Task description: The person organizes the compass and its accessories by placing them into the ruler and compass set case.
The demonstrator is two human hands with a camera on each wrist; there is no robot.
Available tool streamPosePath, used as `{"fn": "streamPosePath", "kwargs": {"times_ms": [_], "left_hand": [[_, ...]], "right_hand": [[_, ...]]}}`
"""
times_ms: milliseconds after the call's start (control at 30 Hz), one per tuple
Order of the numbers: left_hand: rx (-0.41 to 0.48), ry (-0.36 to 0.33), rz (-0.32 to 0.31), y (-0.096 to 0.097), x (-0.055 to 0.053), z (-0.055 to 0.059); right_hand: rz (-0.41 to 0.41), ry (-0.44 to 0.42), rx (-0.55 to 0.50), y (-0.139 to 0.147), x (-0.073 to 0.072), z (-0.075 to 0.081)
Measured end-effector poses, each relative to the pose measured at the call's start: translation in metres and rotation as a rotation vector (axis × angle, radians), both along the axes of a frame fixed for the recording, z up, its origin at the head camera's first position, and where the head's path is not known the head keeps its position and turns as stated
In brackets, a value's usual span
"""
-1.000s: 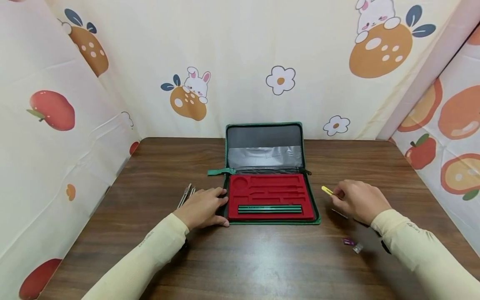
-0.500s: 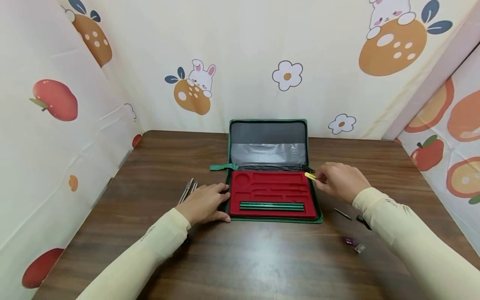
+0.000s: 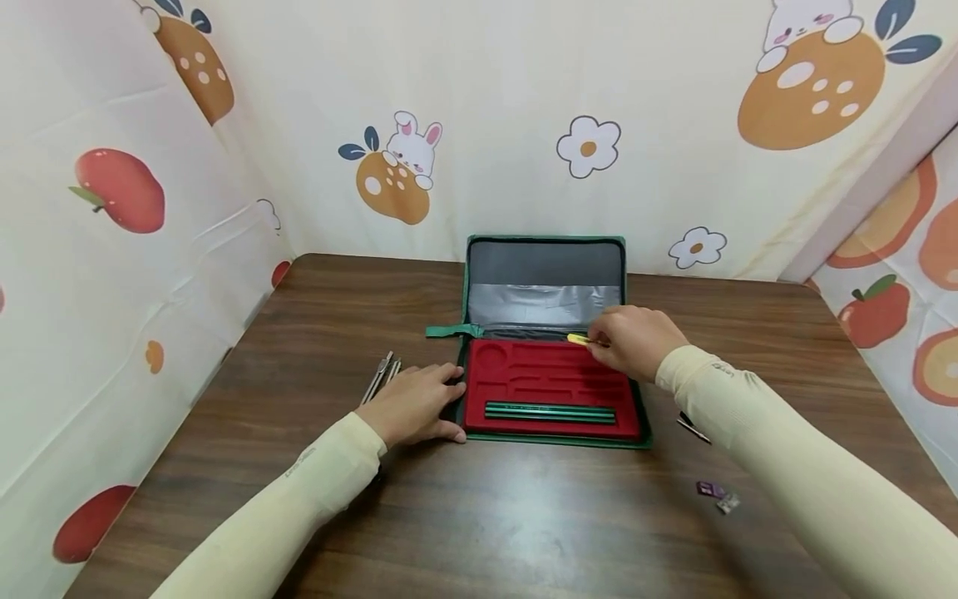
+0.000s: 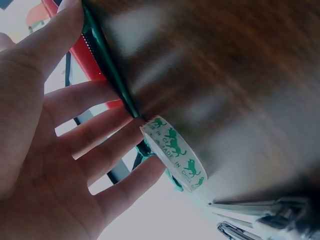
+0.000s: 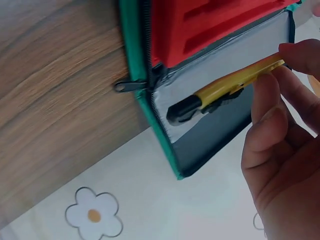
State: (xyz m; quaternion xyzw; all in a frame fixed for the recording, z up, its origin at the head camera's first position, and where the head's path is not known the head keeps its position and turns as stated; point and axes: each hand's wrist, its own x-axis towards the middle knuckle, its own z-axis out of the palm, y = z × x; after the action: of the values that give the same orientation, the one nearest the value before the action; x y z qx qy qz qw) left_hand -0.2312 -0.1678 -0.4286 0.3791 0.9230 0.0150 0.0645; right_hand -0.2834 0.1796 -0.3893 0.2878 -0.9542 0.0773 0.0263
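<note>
An unzipped green case [image 3: 546, 259] lies spread on the table, its red moulded insert [image 3: 521, 350] facing up. Dark green pencils [image 3: 550, 413] sit in the insert's front slot. My right hand [image 3: 639, 339] pinches a yellow utility knife [image 5: 227, 86] by one end, above the insert's back right part. The knife's black end points away from the fingers in the right wrist view. With fingers extended, my left hand [image 3: 415, 405] rests at the case's left edge. A white tape roll [image 4: 175, 152] with green animal prints stands by those fingertips in the left wrist view.
Metal compass-like tools [image 3: 377, 377] lie left of the case. A thin pointed metal piece [image 3: 694, 429] is to the right, partly by the right sleeve. Nearer the front are a small purple item [image 3: 709, 489] and a greyish one [image 3: 728, 503]. A printed curtain [image 3: 509, 166] hangs behind.
My right hand has carried the utility knife leftward from the table on the right to over the insert. My left hand stays at the case's edge. The head view has shifted slightly.
</note>
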Motion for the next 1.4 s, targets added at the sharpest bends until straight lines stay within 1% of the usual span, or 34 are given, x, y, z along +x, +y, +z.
{"fn": "streamPosePath", "kwargs": {"times_ms": [133, 300, 467, 533, 767, 1033, 1267, 1400], "left_hand": [[0.003, 0.015, -0.007, 0.0, 0.001, 0.0], [0.014, 0.02, -0.018, -0.001, 0.002, 0.0], [0.025, 0.028, -0.016, -0.001, 0.002, 0.001], [0.026, 0.03, -0.017, -0.001, 0.002, 0.001], [0.035, 0.03, -0.024, -0.002, 0.002, 0.0], [0.035, 0.032, -0.026, -0.002, 0.002, -0.001], [0.039, 0.03, -0.027, -0.002, 0.002, -0.001], [0.037, 0.031, -0.029, -0.002, 0.001, -0.001]], "right_hand": [[0.001, -0.028, 0.007, -0.013, -0.006, -0.001], [0.011, -0.045, 0.007, -0.026, -0.012, -0.007], [0.07, -0.005, 0.013, -0.036, -0.016, -0.016], [0.08, 0.002, 0.012, -0.038, -0.017, -0.019], [0.075, -0.028, 0.031, -0.045, -0.019, -0.029], [0.072, -0.051, 0.055, -0.049, -0.017, -0.033], [0.025, -0.077, 0.038, -0.045, -0.017, -0.036], [0.015, -0.08, 0.03, -0.043, -0.018, -0.037]]}}
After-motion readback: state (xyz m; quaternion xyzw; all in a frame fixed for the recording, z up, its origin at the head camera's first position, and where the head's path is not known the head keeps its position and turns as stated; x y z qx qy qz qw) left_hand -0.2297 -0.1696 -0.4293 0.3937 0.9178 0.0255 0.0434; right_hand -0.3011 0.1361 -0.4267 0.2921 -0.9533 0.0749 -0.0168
